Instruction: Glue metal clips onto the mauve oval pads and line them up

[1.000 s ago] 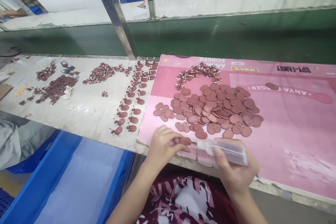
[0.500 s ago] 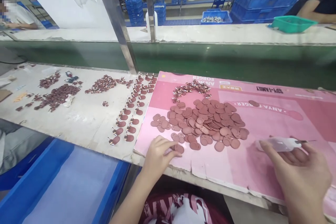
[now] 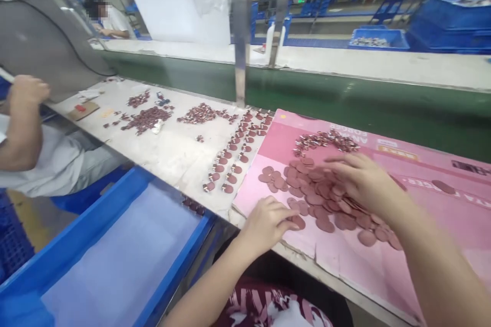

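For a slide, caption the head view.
Left hand holds a flat reddish-brown oval piece; right hand is over similar pieces.

Bright, even light; motion blur at right

Diffuse light brightens the tabletop (image 3: 172, 156), leaving faint, soft shadows. Beyond its far edge, the green panel (image 3: 192, 75) has a dull sheen. The right hand (image 3: 355, 179) and the sheet lettering (image 3: 471, 167) blur; the left hand (image 3: 268, 222) looks crisper. Wide-angle stretching pulls the frame's sides.

A blue crate (image 3: 399, 39) sits beyond a counter (image 3: 326, 62)
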`<state>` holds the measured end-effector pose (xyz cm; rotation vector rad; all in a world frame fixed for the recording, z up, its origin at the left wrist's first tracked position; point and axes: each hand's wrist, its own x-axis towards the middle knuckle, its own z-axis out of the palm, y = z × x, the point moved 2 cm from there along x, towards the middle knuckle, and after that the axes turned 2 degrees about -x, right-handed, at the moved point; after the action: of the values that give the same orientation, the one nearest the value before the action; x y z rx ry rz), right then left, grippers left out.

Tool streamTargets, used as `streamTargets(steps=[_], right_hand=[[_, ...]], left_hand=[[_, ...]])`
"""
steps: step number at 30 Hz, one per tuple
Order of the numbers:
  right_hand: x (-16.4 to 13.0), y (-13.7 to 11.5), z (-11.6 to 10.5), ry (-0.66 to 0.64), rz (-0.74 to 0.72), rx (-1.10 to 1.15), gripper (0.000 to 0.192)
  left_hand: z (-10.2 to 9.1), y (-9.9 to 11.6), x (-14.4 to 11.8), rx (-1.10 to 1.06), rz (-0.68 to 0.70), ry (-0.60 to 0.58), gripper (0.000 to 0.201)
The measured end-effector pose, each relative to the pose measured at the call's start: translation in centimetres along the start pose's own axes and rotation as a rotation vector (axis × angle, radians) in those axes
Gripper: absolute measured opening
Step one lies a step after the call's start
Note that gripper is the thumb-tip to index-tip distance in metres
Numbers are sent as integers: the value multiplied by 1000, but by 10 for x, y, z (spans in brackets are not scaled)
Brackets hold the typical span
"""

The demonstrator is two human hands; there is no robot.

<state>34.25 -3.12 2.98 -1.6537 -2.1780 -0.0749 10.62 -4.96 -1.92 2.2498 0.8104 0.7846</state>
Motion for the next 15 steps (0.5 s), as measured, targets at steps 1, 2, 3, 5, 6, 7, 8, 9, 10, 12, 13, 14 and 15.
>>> streamTargets(steps=[1,2,3,5,6,7,8,9,10,12,13,14,15], right_hand=[[22,7,8,-53,-74,8,46],[40,13,17,-141,-130,18,50],[55,18,25,-189,-166,31,50],[75,23,38,-259,-214,48,50],[80,24,42,-281,-230,52,50],[82,24,44,-299,-241,53,50],[83,24,46,-314,-248,50,51],[83,24,46,-324,-250,45,52],[81,24,46,-328,-249,38,53],[79,24,45,-320,-242,20,53],[78,23,44,-310,-239,12,54],[77,22,42,-298,-238,7,54],[77,21,41,-285,-240,4,55]], left_hand=[[0,0,0,14,-10,-20,19],[0,1,-1,26,-20,-35,19],[1,1,-1,33,-21,-50,20],[1,0,-2,51,-36,-59,22],[2,0,-2,57,-40,-64,23],[3,0,-2,62,-44,-69,23],[3,-1,-3,66,-44,-75,23],[3,-1,-3,69,-43,-83,23],[4,-1,-3,72,-42,-88,23],[3,-1,-3,72,-42,-95,23],[3,-1,-3,71,-42,-96,23],[3,0,-3,70,-41,-95,23],[3,0,-3,67,-38,-95,23]])
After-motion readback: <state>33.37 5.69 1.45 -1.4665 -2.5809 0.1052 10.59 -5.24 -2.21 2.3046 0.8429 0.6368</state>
